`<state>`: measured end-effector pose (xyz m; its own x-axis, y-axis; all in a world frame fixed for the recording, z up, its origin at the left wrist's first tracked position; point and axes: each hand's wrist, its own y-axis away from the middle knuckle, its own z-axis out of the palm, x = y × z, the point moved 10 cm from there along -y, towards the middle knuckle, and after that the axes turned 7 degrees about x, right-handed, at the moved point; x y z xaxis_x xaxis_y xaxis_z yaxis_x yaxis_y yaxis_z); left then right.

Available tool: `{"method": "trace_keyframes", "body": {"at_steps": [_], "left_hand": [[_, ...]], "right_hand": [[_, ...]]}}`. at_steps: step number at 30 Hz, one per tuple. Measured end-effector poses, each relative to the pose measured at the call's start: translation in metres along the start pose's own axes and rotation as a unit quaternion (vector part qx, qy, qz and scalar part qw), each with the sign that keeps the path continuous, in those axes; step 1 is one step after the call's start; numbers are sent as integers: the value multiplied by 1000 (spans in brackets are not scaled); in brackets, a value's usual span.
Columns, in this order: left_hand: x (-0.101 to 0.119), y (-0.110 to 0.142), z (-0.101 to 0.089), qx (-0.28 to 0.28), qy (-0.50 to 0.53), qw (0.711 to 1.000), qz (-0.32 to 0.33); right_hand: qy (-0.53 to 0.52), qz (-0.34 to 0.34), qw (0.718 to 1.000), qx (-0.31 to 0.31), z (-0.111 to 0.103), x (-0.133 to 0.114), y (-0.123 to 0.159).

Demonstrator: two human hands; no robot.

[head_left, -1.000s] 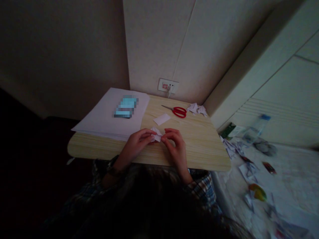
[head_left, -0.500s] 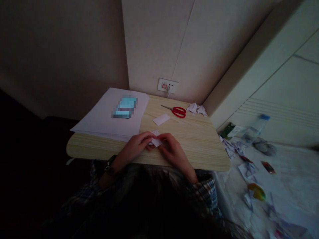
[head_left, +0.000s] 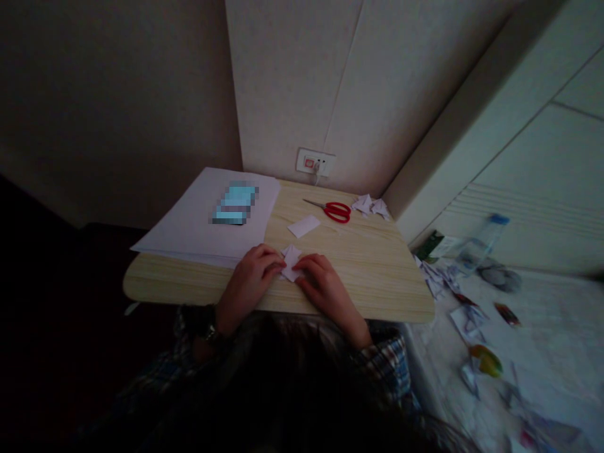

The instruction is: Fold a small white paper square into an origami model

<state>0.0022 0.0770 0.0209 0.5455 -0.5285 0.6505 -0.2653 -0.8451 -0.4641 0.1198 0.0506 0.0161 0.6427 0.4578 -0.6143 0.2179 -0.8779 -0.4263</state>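
Note:
A small piece of folded white paper [head_left: 291, 260] lies near the front of the wooden table [head_left: 377, 277], with a pointed end facing away from me. My left hand [head_left: 252, 274] has its bent fingers closed on the paper's left edge. From the other side, the fingers of my right hand [head_left: 323, 280] pinch its right edge. Just beyond is a flat white paper rectangle [head_left: 304, 226]. Red-handled scissors [head_left: 336, 212] lie farther back, blades pointing left.
Large white sheets [head_left: 189, 214] cover the table's left side, with a phone [head_left: 236, 203] on top. Folded paper pieces [head_left: 363, 204] sit at the back right corner. A wall socket [head_left: 315, 162] holds a plug. Right of the table, a plastic bottle [head_left: 484, 245] and paper scraps lie on a white surface.
My hands have moved slightly apart and my left hand has shifted a little left. More of the folded paper shows between them, and it looks flatter on the table.

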Motion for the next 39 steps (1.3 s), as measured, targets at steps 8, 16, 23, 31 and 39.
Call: {"method": "trace_keyframes", "body": {"at_steps": [8,16,23,31,39], "left_hand": [[11,2,12,-85,4,995,57],[16,-2,15,-101,2,990,95],[13,-1,14,-90,32,993,69],[13,0,14,-61,14,997,52],[18,2,19,-65,-24,995,77]], "right_hand": [[-9,6,1000,-1,0,5,2],[40,4,999,-14,2,2,0],[99,-4,995,-1,0,-3,1],[127,-11,991,34,-6,-3,5],[95,-8,995,23,-5,-1,10]]}}
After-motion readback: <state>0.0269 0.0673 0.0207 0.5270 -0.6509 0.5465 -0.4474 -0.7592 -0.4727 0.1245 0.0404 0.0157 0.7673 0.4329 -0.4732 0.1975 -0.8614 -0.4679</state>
